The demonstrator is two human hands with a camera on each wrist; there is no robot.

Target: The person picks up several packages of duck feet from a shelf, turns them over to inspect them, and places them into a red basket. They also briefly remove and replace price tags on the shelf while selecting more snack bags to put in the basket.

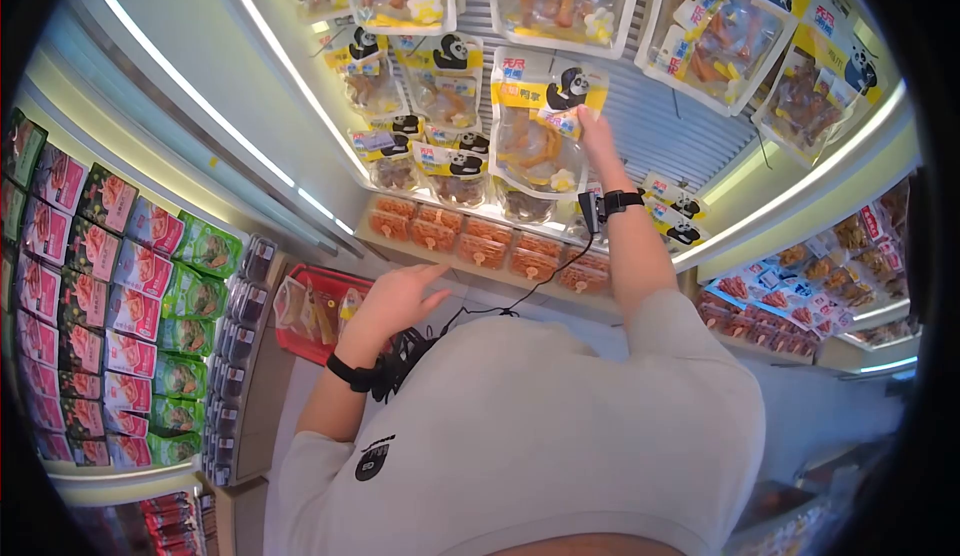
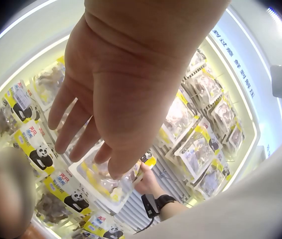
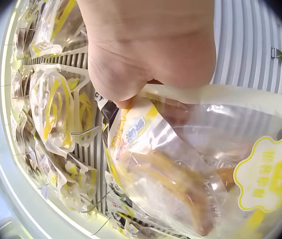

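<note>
In the head view the right hand (image 1: 597, 144) grips the upper right edge of a clear pouch (image 1: 535, 141) with a yellow panda label. Close up in the right wrist view, that pouch (image 3: 166, 184) lies below the right hand (image 3: 151, 55), whose fingertips are hidden behind it. Held in the air over a red basket (image 1: 300, 341), the left hand (image 1: 395, 301) has its fingers extended and touches nothing. The left wrist view shows the left hand (image 2: 106, 94) with relaxed, spread fingers, the pouch visible beyond them.
Similar pouches (image 1: 440, 81) hang on hooks around the held one. Trays of orange food (image 1: 432, 228) line the shelf below. At the left stands a rack of pink and green packets (image 1: 130, 286); another shelf of packs (image 1: 800, 276) is at the right. A black cable (image 1: 510, 311) runs between the wrists.
</note>
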